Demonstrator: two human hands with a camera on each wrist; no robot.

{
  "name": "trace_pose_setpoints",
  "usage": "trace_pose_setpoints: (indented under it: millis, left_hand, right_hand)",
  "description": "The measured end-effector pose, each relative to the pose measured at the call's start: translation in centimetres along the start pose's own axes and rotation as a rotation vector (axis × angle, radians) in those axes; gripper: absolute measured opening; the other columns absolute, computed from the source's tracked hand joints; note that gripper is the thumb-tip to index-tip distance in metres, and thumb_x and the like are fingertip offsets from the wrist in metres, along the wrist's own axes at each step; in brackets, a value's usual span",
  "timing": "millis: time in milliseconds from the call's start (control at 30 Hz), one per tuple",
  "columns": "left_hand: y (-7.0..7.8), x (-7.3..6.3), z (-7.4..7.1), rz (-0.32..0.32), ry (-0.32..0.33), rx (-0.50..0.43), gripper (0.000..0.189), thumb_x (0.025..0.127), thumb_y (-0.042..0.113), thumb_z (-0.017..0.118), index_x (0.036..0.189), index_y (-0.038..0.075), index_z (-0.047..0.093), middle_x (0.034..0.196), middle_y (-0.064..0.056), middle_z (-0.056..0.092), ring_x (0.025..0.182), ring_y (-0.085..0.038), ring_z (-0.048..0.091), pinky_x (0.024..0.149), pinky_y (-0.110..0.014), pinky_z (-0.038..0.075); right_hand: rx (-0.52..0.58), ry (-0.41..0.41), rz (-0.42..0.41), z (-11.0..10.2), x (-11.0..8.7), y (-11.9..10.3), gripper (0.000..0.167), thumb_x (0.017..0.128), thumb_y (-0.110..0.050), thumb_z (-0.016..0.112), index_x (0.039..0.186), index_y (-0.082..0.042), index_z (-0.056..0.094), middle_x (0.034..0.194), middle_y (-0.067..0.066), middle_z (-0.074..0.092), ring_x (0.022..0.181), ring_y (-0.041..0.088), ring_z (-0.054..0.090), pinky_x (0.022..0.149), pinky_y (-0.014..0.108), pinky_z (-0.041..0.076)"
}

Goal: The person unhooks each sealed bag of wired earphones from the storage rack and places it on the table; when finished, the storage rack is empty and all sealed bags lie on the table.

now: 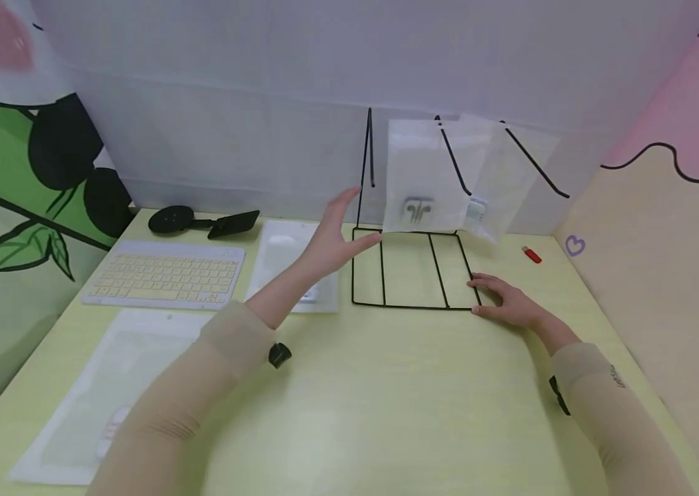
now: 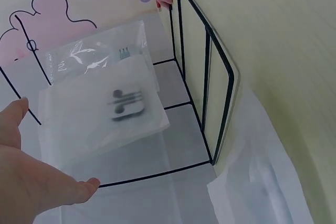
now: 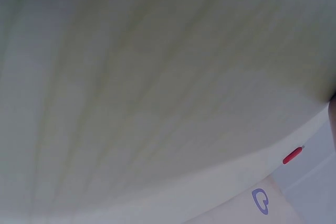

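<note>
A black wire display rack [image 1: 414, 308] stands at the back of the table, with three long prongs at its top. From the middle prong hangs a frosted bag of earphones [image 1: 408, 165]; a clearer bag [image 1: 507, 176] with a small item inside hangs at the right. My left hand [image 1: 333, 241] is raised by the rack's left side, thumb and fingers spread, holding nothing; the left wrist view shows its thumb near the wire frame. My right hand [image 1: 507, 300] rests at the base's front right corner, fingertips and thumb apart and touching the wire.
On the left lie a white keyboard [image 1: 163, 272], a black item with a round base [image 1: 172, 219], a frosted bag [image 1: 281, 241] and a larger frosted bag [image 1: 132, 344]. A red USB stick [image 1: 532, 255] lies right of the rack. Fabric walls [image 1: 231, 138] enclose the table.
</note>
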State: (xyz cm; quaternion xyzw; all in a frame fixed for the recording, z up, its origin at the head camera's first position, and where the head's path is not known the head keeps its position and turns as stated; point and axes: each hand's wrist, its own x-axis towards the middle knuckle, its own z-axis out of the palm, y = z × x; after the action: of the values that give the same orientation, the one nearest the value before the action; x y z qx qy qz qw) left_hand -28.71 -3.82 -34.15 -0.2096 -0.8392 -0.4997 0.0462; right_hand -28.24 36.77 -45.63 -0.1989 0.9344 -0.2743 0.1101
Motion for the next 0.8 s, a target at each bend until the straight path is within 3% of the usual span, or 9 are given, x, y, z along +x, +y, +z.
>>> trace_pose_setpoints:
  millis: [233, 467, 633, 800]
  left_hand:
    - [0.1, 2.7, 2.5, -0.021, 0.030, -0.050, 0.086, 0.085, 0.043, 0.068, 0.152, 0.026, 0.016, 0.157, -0.004, 0.012, 0.144, -0.021, 0.014, 0.114, -0.044, 0.022]
    - [-0.6, 5.8, 3.8, 0.051, 0.075, -0.045, 0.082, 0.084, 0.032, 0.072, 0.150, 0.018, 0.024, 0.153, -0.015, 0.022, 0.142, -0.026, 0.020, 0.113, -0.043, 0.024]
    - [-1.0, 7.1, 4.3, 0.061, 0.107, -0.093, 0.077, 0.084, 0.022, 0.073, 0.147, 0.023, 0.030, 0.152, -0.012, 0.024, 0.141, -0.025, 0.023, 0.111, -0.042, 0.029]
    - [-1.4, 8.0, 4.9, 0.129, 0.147, -0.138, 0.069, 0.085, 0.015, 0.071, 0.144, 0.021, 0.036, 0.144, -0.010, 0.031, 0.133, -0.023, 0.034, 0.104, -0.040, 0.038]
  right_hand:
    - [0.001, -0.002, 0.015, 0.1, -0.1, 0.0, 0.064, 0.087, -0.041, 0.066, 0.141, -0.017, 0.043, 0.155, 0.012, 0.021, 0.141, 0.042, 0.014, 0.108, 0.066, 0.013]
    - [-0.012, 0.012, -0.004, 0.0, -0.1, 0.0, 0.063, 0.086, -0.040, 0.066, 0.140, -0.015, 0.044, 0.154, 0.014, 0.023, 0.140, 0.043, 0.016, 0.106, 0.066, 0.014]
    - [-0.002, 0.010, -0.008, 0.0, -0.2, -0.1, 0.063, 0.087, -0.039, 0.067, 0.140, -0.015, 0.044, 0.155, 0.014, 0.023, 0.140, 0.043, 0.016, 0.107, 0.065, 0.014]
    - [-0.005, 0.008, -0.001, 0.0, -0.1, -0.2, 0.063, 0.086, -0.040, 0.067, 0.140, -0.017, 0.044, 0.155, 0.012, 0.023, 0.141, 0.041, 0.016, 0.108, 0.064, 0.014]
